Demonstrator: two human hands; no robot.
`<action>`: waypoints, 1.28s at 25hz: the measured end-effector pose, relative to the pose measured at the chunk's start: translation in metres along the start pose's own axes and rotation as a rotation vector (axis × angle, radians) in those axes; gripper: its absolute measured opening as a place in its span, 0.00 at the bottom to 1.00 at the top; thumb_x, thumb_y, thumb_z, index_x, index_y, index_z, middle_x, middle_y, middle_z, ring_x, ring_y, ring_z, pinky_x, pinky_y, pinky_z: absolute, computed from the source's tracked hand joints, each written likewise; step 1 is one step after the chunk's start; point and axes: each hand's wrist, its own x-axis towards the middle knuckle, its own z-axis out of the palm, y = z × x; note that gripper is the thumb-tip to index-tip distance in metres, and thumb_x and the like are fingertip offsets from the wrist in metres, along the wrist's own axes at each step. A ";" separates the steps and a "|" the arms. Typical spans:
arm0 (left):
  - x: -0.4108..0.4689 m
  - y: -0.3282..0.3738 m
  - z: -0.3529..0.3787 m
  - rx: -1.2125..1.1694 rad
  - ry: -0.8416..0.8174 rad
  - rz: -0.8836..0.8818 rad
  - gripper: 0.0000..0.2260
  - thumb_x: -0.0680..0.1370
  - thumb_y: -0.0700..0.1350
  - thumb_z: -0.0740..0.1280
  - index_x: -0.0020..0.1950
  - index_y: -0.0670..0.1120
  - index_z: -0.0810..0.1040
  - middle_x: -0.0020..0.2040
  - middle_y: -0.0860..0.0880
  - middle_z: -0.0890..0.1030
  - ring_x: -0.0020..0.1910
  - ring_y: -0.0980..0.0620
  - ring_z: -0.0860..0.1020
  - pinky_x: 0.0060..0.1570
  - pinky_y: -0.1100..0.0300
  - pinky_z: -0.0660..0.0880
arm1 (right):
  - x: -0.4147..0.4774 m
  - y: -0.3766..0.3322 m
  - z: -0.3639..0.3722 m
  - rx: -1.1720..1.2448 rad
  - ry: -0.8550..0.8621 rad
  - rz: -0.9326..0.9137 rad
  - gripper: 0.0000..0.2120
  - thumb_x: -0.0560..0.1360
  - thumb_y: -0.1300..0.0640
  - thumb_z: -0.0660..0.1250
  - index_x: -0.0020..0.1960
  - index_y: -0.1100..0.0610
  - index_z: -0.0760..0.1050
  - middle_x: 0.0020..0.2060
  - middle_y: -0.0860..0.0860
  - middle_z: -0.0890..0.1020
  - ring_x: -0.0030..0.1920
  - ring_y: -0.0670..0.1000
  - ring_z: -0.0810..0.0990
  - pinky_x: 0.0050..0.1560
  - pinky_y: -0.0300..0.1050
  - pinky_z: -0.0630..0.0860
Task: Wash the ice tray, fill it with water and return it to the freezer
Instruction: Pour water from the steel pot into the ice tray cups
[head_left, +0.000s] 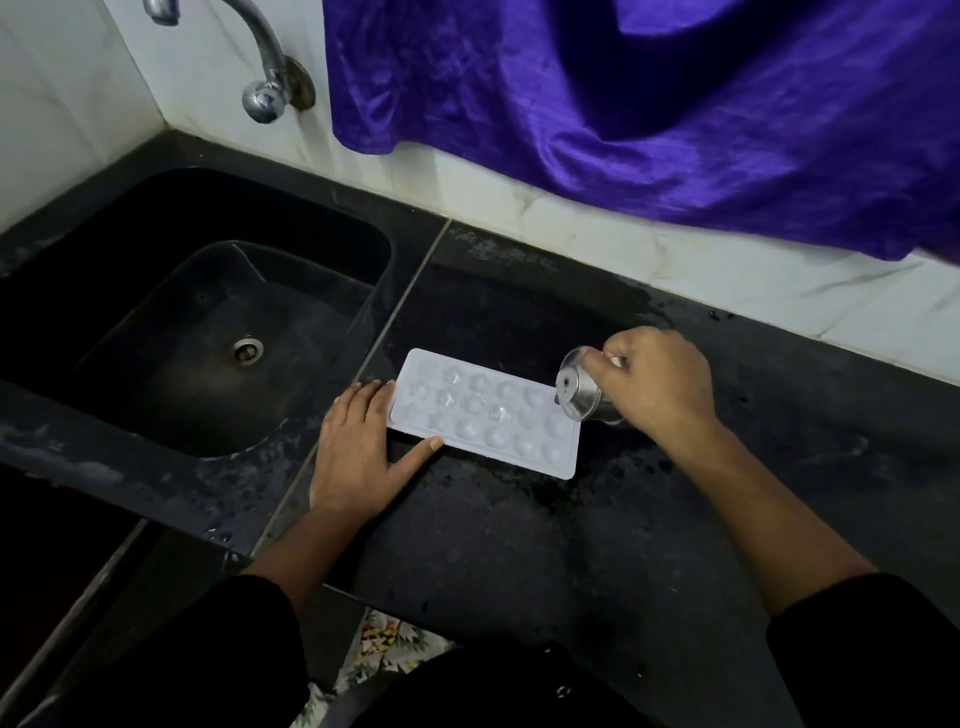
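Note:
A white ice tray with several rounded and star-shaped cells lies flat on the black counter, just right of the sink. My left hand rests flat on the counter, fingers straight, touching the tray's left end and front edge. My right hand grips a small steel cup, tipped on its side over the tray's right end, its base facing the camera. Some cells look wet or hold water.
A black sink with a drain lies to the left, under a steel tap on the tiled wall. A purple cloth hangs over the back wall. The counter is wet around the tray.

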 end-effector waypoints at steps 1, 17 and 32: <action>0.000 0.000 0.000 0.000 -0.002 0.000 0.43 0.76 0.76 0.58 0.80 0.45 0.66 0.78 0.45 0.70 0.80 0.44 0.63 0.80 0.43 0.59 | 0.000 0.006 -0.001 0.069 0.003 0.046 0.24 0.78 0.48 0.69 0.29 0.61 0.71 0.22 0.52 0.71 0.24 0.52 0.69 0.29 0.44 0.63; 0.001 0.001 0.000 -0.004 0.004 0.005 0.44 0.76 0.75 0.59 0.79 0.44 0.67 0.77 0.44 0.71 0.79 0.44 0.64 0.80 0.45 0.60 | -0.031 0.062 -0.024 0.782 0.167 0.328 0.24 0.78 0.55 0.73 0.31 0.69 0.71 0.26 0.61 0.71 0.28 0.52 0.69 0.34 0.44 0.66; -0.001 0.000 -0.001 -0.003 0.005 0.007 0.42 0.77 0.74 0.62 0.80 0.46 0.66 0.78 0.45 0.71 0.79 0.44 0.64 0.80 0.43 0.59 | -0.020 0.032 -0.012 0.075 0.038 0.120 0.26 0.78 0.49 0.70 0.28 0.61 0.68 0.21 0.51 0.69 0.24 0.53 0.69 0.30 0.45 0.63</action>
